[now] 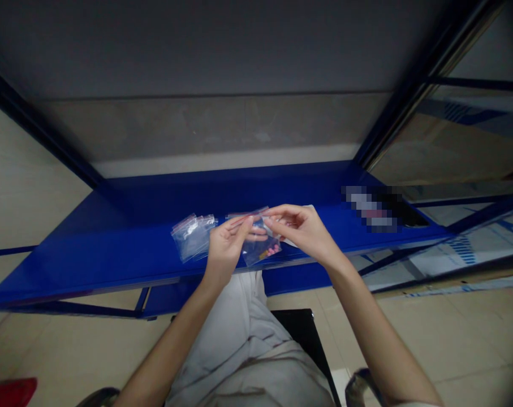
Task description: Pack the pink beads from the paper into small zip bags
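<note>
Both hands pinch the top edge of a small clear zip bag point(251, 253) over the front of the blue shelf. Pink pieces point(274, 249) and a yellowish piece point(263, 255) lie at the bottom of that bag. My left hand point(228, 240) grips its red-lined top from the left, fingers closed. From the right, my right hand point(301, 229) pinches the same strip between thumb and fingers. To the left of my left hand, several clear zip bags point(192, 237) lie overlapping on the shelf. Something white point(311, 209) shows partly behind my right hand.
The blue metal shelf point(133, 237) runs across in front of me, with upright posts point(65, 141) at its sides. A dark object point(409, 215), partly blurred out, lies at its right end. Wrapped boards point(472, 243) stand to the right. A red object point(10, 391) is at lower left.
</note>
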